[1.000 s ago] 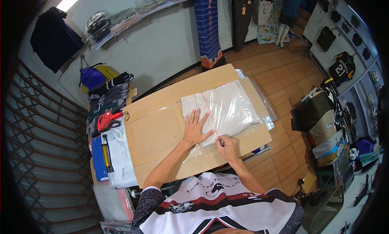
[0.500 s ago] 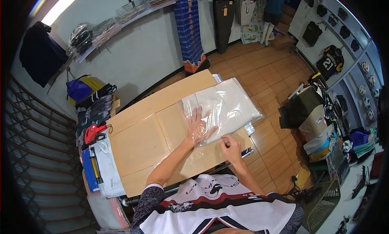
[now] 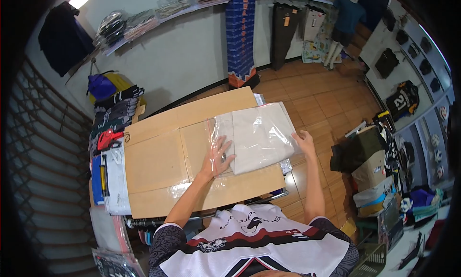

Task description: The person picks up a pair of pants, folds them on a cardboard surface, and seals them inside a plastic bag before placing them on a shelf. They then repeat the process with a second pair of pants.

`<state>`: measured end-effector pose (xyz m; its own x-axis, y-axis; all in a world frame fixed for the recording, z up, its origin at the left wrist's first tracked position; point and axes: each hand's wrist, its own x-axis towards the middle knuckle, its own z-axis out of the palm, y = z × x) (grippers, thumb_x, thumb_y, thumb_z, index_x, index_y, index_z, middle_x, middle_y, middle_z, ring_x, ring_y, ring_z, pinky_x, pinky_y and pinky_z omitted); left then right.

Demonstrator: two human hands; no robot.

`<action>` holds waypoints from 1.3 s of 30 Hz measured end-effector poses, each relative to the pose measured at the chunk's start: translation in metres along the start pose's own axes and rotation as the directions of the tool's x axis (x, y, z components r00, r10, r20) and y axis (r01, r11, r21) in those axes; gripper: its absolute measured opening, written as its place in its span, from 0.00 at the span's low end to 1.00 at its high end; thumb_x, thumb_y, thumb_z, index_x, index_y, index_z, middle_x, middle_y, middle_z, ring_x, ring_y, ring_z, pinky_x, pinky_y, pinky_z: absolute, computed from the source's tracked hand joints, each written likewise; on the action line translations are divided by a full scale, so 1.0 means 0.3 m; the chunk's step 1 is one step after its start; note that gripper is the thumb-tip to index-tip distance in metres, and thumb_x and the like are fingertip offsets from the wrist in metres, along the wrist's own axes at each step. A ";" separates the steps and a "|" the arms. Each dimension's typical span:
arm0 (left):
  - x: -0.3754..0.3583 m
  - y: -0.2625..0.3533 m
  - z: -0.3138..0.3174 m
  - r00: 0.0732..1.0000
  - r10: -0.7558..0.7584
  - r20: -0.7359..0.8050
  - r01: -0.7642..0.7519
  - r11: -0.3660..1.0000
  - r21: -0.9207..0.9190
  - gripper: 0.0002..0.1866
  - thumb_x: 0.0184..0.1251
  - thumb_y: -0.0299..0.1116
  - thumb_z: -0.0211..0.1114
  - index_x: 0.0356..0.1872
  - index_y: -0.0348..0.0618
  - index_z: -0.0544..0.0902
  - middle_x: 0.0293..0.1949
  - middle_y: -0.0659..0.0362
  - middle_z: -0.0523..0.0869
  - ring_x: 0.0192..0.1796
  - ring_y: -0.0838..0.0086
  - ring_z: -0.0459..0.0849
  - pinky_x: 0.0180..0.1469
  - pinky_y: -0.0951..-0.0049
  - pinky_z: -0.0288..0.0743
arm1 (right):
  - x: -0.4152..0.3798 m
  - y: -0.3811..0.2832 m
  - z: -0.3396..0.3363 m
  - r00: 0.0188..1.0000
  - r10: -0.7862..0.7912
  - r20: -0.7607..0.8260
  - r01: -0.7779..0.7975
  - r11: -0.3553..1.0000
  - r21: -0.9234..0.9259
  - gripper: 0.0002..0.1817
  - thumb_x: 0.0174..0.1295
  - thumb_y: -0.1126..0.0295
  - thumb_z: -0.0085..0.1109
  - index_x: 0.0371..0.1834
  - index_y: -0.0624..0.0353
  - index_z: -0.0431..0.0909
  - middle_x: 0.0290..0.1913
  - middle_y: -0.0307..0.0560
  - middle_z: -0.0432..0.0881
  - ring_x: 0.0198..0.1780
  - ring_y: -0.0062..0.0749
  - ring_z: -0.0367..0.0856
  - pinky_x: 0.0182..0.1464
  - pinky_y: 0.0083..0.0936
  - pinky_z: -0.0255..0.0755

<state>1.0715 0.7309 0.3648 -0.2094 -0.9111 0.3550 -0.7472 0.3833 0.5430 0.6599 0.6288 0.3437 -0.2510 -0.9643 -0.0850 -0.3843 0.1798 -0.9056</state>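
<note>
A pale folded garment point(image 3: 259, 140) lies in a clear plastic bag point(image 3: 222, 126) on the cardboard point(image 3: 156, 157). The bag's loose, see-through end extends left beyond the cloth. My left hand point(image 3: 217, 159) rests flat at that end, fingers spread and thumb pointing toward the cloth, with plastic shining around it. At the opposite end, my right hand point(image 3: 303, 143) has its fingers bent together on the right edge of the bag.
Left of the cardboard are a red tool point(image 3: 109, 139), a yellow-and-black pump point(image 3: 103, 174) and folded dark socks point(image 3: 120, 111). A patterned blue pillar point(image 3: 240, 37) stands beyond the table. Piled goods point(image 3: 370, 169) are on the right, past the tiled floor point(image 3: 321, 123).
My right hand has moved from the bag's near edge to its right edge. My left hand has slid left toward the loose end. The bag has turned slightly, and the view has shifted.
</note>
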 end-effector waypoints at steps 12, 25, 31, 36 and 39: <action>-0.245 -0.031 -0.103 0.894 -0.302 -0.331 0.355 0.928 0.113 0.23 0.70 0.39 0.70 0.62 0.40 0.84 0.70 0.46 0.79 0.75 0.47 0.72 0.78 0.49 0.63 | 0.187 -0.119 0.048 0.746 0.202 0.635 -0.397 0.900 0.179 0.26 0.56 0.72 0.81 0.56 0.70 0.84 0.47 0.58 0.91 0.43 0.40 0.92 0.47 0.37 0.86; -0.224 -0.016 -0.102 0.856 -0.353 -0.378 0.403 0.914 0.058 0.21 0.65 0.38 0.73 0.56 0.41 0.87 0.67 0.48 0.82 0.74 0.49 0.73 0.76 0.50 0.65 | 0.302 -0.457 -0.485 0.929 -0.276 0.246 0.336 0.906 -0.255 0.17 0.52 0.72 0.80 0.45 0.67 0.90 0.39 0.53 0.93 0.38 0.38 0.92 0.43 0.35 0.83; -0.161 -0.023 -0.064 0.816 -0.419 -0.399 0.429 0.901 -0.067 0.21 0.62 0.35 0.76 0.56 0.41 0.87 0.66 0.47 0.83 0.71 0.51 0.77 0.74 0.54 0.69 | 0.040 -0.849 -0.650 0.861 -0.503 0.072 0.433 0.652 -0.622 0.17 0.56 0.67 0.76 0.49 0.59 0.90 0.41 0.59 0.91 0.45 0.52 0.91 0.50 0.40 0.80; -0.034 0.048 0.006 0.840 -0.462 -0.286 0.318 0.845 -0.431 0.25 0.66 0.32 0.76 0.63 0.38 0.84 0.66 0.47 0.83 0.70 0.53 0.80 0.73 0.57 0.73 | -0.123 -1.032 -0.655 0.755 -0.647 0.108 0.577 0.576 -0.579 0.17 0.59 0.71 0.73 0.52 0.59 0.89 0.41 0.61 0.90 0.43 0.54 0.91 0.49 0.38 0.80; 0.028 0.122 0.036 0.863 -0.454 -0.221 0.254 0.769 -0.587 0.32 0.66 0.32 0.77 0.70 0.38 0.78 0.67 0.45 0.82 0.71 0.55 0.80 0.74 0.56 0.73 | -0.178 -1.109 -0.629 0.738 -0.651 0.179 0.648 0.609 -0.458 0.15 0.58 0.72 0.74 0.48 0.64 0.89 0.34 0.55 0.89 0.35 0.38 0.88 0.46 0.32 0.79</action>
<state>1.0357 0.7356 0.3794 0.2977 -0.9269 0.2284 -0.2575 0.1524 0.9542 0.6335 0.6573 0.7281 0.2240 -0.8635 0.4520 -0.8033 -0.4261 -0.4160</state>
